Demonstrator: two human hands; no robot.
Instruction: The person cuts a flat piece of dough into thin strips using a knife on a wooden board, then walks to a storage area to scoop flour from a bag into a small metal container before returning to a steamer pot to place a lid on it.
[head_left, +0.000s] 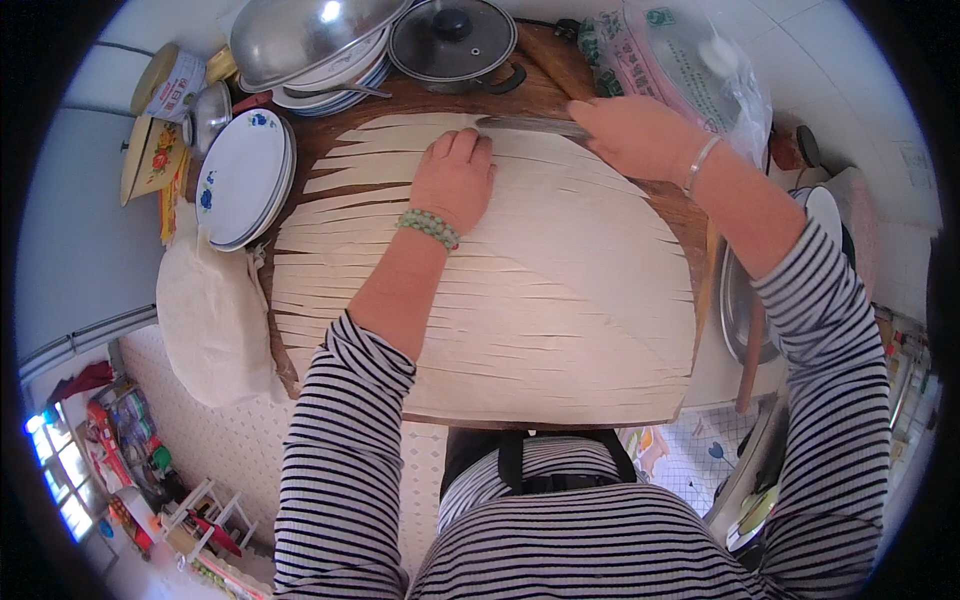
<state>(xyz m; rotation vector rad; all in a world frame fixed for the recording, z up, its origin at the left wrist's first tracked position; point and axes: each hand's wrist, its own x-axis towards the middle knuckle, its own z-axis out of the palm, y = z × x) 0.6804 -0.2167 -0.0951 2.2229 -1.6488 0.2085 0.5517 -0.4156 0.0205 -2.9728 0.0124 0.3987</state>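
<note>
A large, thin sheet of pale dough (570, 315) covers most of the wooden board (300, 184) before me. Many long slits run across it from side to side, and some gape at its left edge. My left hand (454, 176) rests palm down on the upper part of the sheet, its fingers pointing away from me. In my right hand (637, 139) is a knife (532, 126), whose blade lies along the dough's far edge, just beyond my left fingertips. The handle is mostly hidden in my grip.
Stacked white plates (244, 176) lean at the left, above a pale draped sheet (214, 322), dough or cloth. Behind stand a steel bowl (307, 37), a lidded pot (450, 45) and a printed plastic bag (667, 60). A metal tray (731, 300) lies right of the board.
</note>
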